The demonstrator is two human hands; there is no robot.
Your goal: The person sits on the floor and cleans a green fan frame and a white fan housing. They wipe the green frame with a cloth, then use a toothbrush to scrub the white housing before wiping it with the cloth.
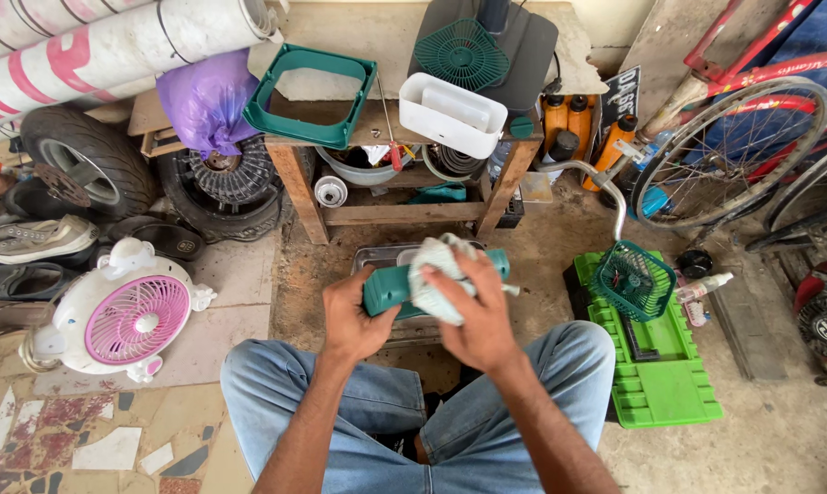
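Note:
My left hand (351, 316) grips the left end of a teal green plastic fan part (388, 285), held level above my knees. My right hand (477, 316) presses a pale crumpled cloth (434, 274) against the middle of that part. A short metal shaft (512, 291) sticks out at the part's right end. Below the part lies a metal tray (374, 257) on the floor, partly hidden by my hands.
A wooden bench (404, 212) stands ahead with a green fan frame (309, 96), a white box (452, 114) and a green grille (461, 53) on it. A green tool case (665, 380) with another grille (633, 279) lies right. A white-pink fan (121, 316) sits left. Tyres and a bicycle wheel (733, 151) flank the space.

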